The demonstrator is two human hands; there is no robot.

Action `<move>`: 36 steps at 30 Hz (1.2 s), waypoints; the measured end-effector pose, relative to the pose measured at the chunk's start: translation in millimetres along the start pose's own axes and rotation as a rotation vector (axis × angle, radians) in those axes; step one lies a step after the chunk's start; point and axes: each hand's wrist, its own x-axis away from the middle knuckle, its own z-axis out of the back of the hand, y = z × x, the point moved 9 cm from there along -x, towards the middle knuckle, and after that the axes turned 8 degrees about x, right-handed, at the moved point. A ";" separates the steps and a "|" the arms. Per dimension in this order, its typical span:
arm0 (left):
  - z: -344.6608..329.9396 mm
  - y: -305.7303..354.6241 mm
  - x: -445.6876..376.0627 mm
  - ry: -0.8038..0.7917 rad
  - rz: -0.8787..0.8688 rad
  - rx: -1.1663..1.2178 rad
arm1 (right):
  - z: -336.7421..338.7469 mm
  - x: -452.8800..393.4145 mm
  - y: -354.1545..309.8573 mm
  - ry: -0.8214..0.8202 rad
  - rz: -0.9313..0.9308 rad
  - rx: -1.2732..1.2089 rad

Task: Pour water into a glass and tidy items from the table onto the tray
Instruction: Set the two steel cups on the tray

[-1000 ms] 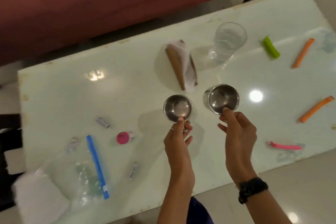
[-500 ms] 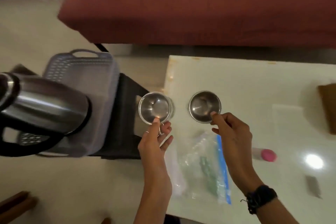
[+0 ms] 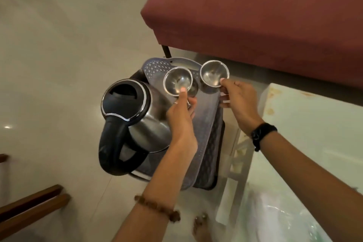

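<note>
My left hand [image 3: 181,118] pinches the rim of a small steel cup [image 3: 176,80], thumb inside it. My right hand [image 3: 238,98] grips a second steel cup [image 3: 213,73] the same way. Both cups hang upright just above the far end of the grey plastic tray [image 3: 206,122], side by side. A steel electric kettle [image 3: 135,124] with a black lid and handle stands on the tray's left part. The white table [image 3: 314,127] lies to the right, its near corner holding a clear plastic bag [image 3: 275,216].
A dark red sofa [image 3: 265,15] fills the upper right, one black leg near the tray. The tray rests on a dark stool [image 3: 211,161] beside the table. Pale floor tiles spread to the left. Wooden furniture [image 3: 29,206] shows at the lower left, my foot [image 3: 201,228] below.
I have turned left, away from the table. Both hands carried the steel cups from above the table over to above the far end of the tray beside the kettle.
</note>
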 end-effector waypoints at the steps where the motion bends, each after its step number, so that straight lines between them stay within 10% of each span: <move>1: -4.5 0.7 -11.6 0.019 0.017 0.036 | -2.8 -8.2 -1.9 0.004 0.002 0.047; 15: -14.5 0.5 -99.3 0.385 0.137 0.316 | -57.2 -56.0 -32.5 -0.095 0.224 0.741; 28: 3.1 -3.9 -107.0 0.444 0.054 0.060 | -76.2 -71.6 -1.3 -0.156 0.068 0.611; 36: -18.3 12.6 -47.7 0.168 -0.287 -0.212 | -32.4 -24.8 -22.8 -0.006 0.255 0.598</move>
